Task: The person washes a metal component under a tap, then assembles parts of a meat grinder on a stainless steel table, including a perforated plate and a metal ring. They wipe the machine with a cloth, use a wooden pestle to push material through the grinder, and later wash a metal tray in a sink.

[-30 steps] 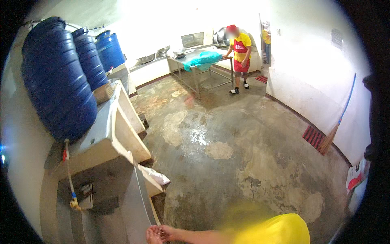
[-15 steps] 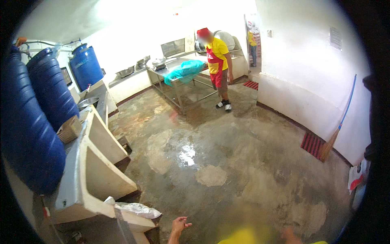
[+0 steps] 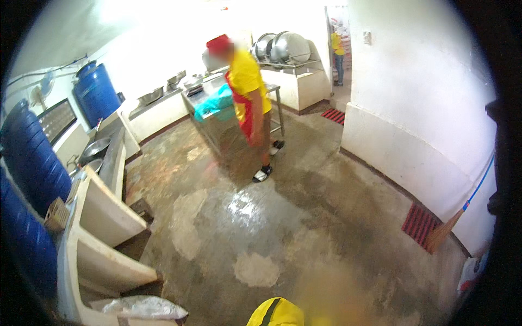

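The bag (image 3: pixel 148 308) lies beside a low partition (image 3: pixel 109 261) — lengthwise left to right, its left end hard to make out. Both hands are out of sight — I can't tell their grip or opening.

Exposure: bright, back wall (image 3: pixel 149 46) washed out | Glare: white patch, floor (image 3: pixel 243 211) | Dim: lower-left drum (image 3: pixel 23 244) | Blur: smear, bottom centre-right | Distortion: edges bowed, corners black

Well beyond the hands' reach, the table (image 3: pixel 273 87) bears teal plastic (image 3: pixel 215 103); the floor (image 3: pixel 326 228), spreading nearer, carries sandals (image 3: pixel 262 174) and, toward the right hand's side, a striped mat (image 3: pixel 418 227) and broom (image 3: pixel 447 230)
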`<action>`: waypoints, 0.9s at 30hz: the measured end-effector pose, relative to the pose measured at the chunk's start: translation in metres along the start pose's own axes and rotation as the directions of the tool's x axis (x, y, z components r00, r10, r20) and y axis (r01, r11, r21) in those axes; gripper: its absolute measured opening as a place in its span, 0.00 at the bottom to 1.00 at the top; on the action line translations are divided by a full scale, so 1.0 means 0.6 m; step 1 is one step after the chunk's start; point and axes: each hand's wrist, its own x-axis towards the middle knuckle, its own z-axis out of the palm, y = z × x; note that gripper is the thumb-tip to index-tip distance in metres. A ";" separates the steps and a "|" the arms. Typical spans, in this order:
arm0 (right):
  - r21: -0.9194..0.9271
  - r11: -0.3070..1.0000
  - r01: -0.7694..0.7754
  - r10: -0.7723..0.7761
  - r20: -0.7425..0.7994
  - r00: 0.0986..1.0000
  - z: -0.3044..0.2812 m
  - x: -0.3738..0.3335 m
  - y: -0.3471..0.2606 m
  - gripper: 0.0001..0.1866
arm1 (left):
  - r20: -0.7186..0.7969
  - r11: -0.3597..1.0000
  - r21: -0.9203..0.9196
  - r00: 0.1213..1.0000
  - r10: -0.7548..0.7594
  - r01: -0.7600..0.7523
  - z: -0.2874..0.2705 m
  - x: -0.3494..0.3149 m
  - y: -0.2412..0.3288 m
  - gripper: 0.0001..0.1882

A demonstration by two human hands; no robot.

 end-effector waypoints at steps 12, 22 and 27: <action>-0.064 0.956 0.286 -0.279 0.099 0.955 -0.131 0.538 -0.475 0.09 | 0.028 0.960 0.215 0.984 0.175 -0.177 -0.255 0.327 0.671 0.21; 0.021 0.991 -0.133 0.130 0.098 0.987 -0.227 0.842 -0.988 0.08 | -0.423 0.759 -0.151 0.735 0.530 -0.634 -0.572 0.391 1.512 0.16; -0.091 0.996 -0.021 0.034 0.147 0.989 -0.277 1.107 -1.331 0.12 | -0.404 0.885 -0.119 0.836 0.371 -0.450 -0.576 0.532 1.651 0.17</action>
